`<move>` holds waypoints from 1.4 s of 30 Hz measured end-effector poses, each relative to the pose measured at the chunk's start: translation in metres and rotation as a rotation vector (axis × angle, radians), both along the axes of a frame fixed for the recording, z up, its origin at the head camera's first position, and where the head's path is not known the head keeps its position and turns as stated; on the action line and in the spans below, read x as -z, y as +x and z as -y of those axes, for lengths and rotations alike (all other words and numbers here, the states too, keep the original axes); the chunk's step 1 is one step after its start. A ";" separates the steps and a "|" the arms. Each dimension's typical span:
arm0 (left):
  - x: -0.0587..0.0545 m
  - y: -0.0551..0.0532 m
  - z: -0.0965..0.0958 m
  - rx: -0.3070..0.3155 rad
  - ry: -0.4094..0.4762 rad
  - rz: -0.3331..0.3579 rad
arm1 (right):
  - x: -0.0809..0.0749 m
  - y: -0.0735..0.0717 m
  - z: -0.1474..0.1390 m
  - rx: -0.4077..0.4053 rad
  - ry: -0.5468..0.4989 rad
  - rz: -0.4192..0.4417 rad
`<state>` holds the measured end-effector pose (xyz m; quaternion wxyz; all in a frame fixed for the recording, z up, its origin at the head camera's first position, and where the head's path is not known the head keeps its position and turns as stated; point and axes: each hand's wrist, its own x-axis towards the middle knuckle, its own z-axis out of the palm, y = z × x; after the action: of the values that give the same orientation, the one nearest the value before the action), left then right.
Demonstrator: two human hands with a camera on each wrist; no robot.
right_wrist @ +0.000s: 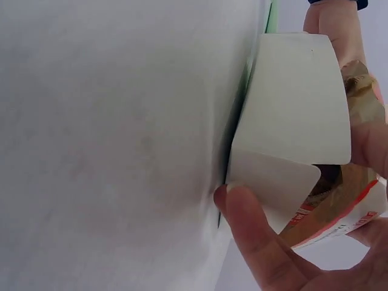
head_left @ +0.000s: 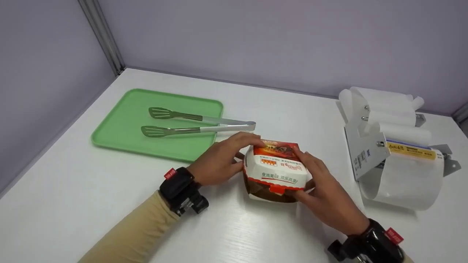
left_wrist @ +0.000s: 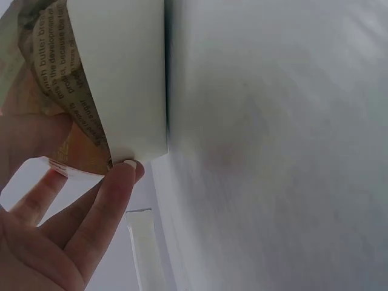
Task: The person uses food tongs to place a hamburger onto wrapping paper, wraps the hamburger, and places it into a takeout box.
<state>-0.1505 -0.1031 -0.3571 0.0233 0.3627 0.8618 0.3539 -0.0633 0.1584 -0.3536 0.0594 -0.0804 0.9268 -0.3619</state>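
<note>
A paper burger box [head_left: 279,175], white with a red picture panel on its lid, stands on the white table between both hands. My left hand [head_left: 219,159] grips its left side, fingers at the lid and the lower wall. From the right side my right hand [head_left: 331,199] holds it, thumb near the front corner and fingers along the lid's edge. A gap shows between lid and base. In the left wrist view, brown printed paper [left_wrist: 60,73] shows above the white base wall [left_wrist: 124,79]. Fingertips touch a white corner flap [right_wrist: 273,182] in the right wrist view.
Behind the left hand lies a green tray [head_left: 119,128]. Tongs [head_left: 219,129] with slotted dark heads rest on it, their metal handle end reaching past its right edge. At the right stands a metal holder [head_left: 365,160] with rolls of whitish film [head_left: 409,179].
</note>
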 end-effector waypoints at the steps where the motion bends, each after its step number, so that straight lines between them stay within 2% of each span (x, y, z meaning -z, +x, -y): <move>1: 0.000 0.000 0.001 0.004 -0.007 0.003 | -0.001 0.000 0.000 -0.009 0.003 0.008; 6: -0.001 0.001 0.001 0.007 -0.005 0.051 | 0.000 0.003 0.001 -0.022 0.053 -0.014; 12: -0.001 0.002 0.000 0.023 0.016 0.071 | 0.004 0.005 0.010 0.017 0.091 -0.162; 16: -0.003 0.002 -0.002 0.059 0.025 0.085 | 0.001 0.006 0.016 0.081 0.146 -0.228; 19: -0.005 0.002 -0.001 0.080 0.021 0.108 | -0.001 0.007 0.020 0.119 0.192 -0.216; 24: -0.007 0.003 0.002 0.115 -0.028 0.175 | -0.002 0.008 0.023 0.134 0.242 -0.208; 30: -0.009 0.007 0.005 0.177 -0.138 0.168 | 0.000 0.008 0.022 0.112 0.239 -0.221; 37: -0.009 0.010 0.003 0.162 -0.161 0.140 | 0.003 0.007 0.015 0.014 0.149 -0.198; 39: -0.009 0.011 0.002 0.149 -0.159 0.139 | 0.002 0.006 0.011 -0.038 0.120 -0.149; 42: -0.009 0.011 0.001 0.138 -0.156 0.148 | -0.004 0.006 0.002 -0.111 0.079 -0.028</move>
<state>-0.1394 -0.1040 -0.3483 0.1394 0.3912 0.8556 0.3090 -0.0577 0.1562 -0.3500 0.0696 -0.1344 0.9352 -0.3201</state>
